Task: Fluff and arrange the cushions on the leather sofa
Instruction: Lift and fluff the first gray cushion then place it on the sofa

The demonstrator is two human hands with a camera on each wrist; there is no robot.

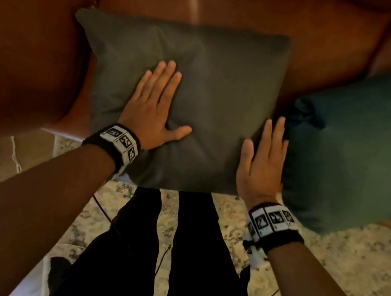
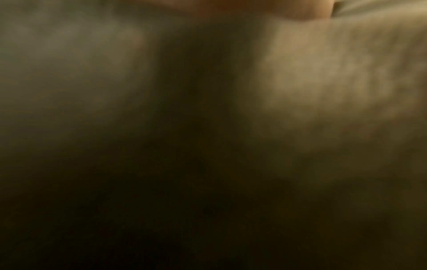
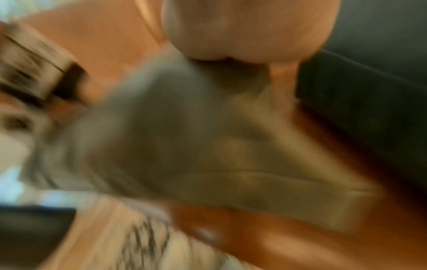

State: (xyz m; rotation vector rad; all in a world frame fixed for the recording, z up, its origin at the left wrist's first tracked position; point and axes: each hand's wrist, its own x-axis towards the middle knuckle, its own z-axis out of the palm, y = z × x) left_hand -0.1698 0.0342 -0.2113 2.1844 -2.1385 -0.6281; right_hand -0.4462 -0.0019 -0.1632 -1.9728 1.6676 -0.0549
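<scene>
Head view alone shows teal cushion (image 1: 364, 145) w/ sofa (image 1: 236, 4).

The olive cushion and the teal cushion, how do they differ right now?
The olive cushion has the left hand flat on it; the teal cushion has no hand flat on its face. The olive one sits square; the teal one lies tilted, partly out of frame. Both lie on the leather sofa.

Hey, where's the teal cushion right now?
In the head view the teal cushion lies at the right on the brown leather sofa, beside the olive cushion, with the right hand at the gap between them.
</scene>
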